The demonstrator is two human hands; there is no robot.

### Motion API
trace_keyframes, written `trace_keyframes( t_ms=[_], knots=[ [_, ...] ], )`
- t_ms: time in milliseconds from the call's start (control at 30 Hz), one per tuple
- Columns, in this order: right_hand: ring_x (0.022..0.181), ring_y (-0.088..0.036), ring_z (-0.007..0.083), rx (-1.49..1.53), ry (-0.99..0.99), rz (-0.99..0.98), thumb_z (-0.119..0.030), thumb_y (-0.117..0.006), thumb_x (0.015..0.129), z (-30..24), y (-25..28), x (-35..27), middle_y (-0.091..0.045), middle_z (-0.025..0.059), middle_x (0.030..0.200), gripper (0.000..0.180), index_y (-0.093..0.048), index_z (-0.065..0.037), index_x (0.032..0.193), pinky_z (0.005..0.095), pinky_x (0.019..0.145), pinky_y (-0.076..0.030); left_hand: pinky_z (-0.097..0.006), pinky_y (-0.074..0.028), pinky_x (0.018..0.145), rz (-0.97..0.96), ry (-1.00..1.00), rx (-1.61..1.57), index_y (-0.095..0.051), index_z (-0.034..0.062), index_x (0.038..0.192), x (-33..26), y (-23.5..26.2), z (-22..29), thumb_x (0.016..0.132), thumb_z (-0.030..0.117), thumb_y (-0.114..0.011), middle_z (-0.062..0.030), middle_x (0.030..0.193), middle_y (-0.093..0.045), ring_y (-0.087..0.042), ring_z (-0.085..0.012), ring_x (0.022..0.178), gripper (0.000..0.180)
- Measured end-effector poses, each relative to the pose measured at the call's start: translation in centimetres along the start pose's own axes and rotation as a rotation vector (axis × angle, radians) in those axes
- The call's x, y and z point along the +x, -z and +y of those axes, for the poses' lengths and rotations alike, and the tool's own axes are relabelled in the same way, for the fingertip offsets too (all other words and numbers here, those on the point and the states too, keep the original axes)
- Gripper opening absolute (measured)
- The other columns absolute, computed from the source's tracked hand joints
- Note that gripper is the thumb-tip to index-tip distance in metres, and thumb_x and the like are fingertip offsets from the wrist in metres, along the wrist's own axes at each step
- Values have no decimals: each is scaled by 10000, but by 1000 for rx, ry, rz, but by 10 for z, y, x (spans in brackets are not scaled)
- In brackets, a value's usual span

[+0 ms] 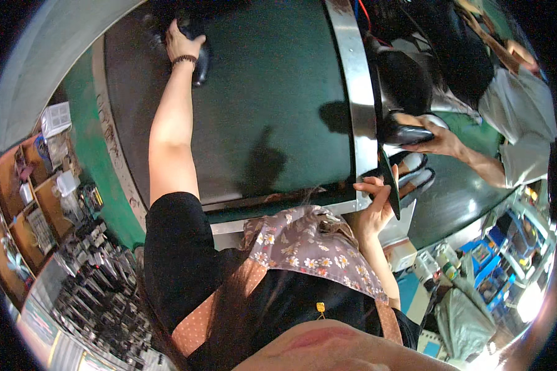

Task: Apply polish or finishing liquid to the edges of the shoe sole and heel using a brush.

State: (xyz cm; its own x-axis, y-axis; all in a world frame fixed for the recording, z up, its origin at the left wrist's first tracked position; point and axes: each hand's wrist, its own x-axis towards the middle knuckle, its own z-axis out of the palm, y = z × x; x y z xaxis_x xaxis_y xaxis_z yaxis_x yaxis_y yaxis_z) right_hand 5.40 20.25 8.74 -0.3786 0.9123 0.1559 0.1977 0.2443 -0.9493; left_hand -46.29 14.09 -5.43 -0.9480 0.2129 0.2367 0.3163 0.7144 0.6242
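At the far left of the dark belt, my left hand is closed over a glossy black shoe. The fingertips disappear into the dark area there. My right hand is beside the near right corner of the metal rail. Between its fingers is a thin, dark, sole-shaped piece, held on edge, and its fingertips are near the rail. Just beyond that piece sits a pair of dark shoes with pale insides.
To the right, a co-worker's hand holds a black shoe. Another hand shows farther off. Wooden shelving stands at left, above a crowded heap of dark parts. Blue bins are at lower right.
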Motion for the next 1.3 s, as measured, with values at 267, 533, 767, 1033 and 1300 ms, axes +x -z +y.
trace_keyframes(
  t_ms=[267,533,767,1033,1300],
  knots=[
    [796,-571,192,-29,292,13,-328,-355,1013,-17,48,-35,-673,118,764,522,-298,3,1413,368,840,-426,-588,-309,1001,209,-63,324,-389,145,1247,-31,-30,11,734,243,-752,-272,1323,-281,-347,-443,1208,636],
    [634,-630,184,-54,246,254,-51,-616,866,-25,133,-94,-629,119,740,332,-598,-23,1196,266,569,-472,-525,-192,1104,-321,-900,-264,-370,36,1352,-243,-27,192,716,171,-702,-355,1438,-172,-183,-498,1343,730],
    [717,-573,96,22,-16,632,-1,-656,827,11,194,-127,-626,66,835,304,-627,7,1130,214,664,-457,-535,-90,1127,-545,-1527,207,-232,123,1473,-421,-83,317,772,280,-629,-166,1549,-101,-80,-324,1433,821],
    [571,-524,97,282,-263,1179,-174,-620,896,65,250,-184,-613,66,693,204,-667,21,935,243,527,-413,-559,-387,964,-469,-1172,541,-86,276,1486,-360,-114,380,630,357,-801,-182,1473,-249,-354,-354,1304,1118],
    [537,-526,59,143,-398,1374,-227,-675,857,142,243,-191,-626,39,640,255,-672,24,811,213,490,-408,-364,-278,1091,-894,-702,-8,-160,-87,1429,-273,-126,327,575,268,-795,-275,1441,-307,-340,-321,1330,1122]
  ],
)
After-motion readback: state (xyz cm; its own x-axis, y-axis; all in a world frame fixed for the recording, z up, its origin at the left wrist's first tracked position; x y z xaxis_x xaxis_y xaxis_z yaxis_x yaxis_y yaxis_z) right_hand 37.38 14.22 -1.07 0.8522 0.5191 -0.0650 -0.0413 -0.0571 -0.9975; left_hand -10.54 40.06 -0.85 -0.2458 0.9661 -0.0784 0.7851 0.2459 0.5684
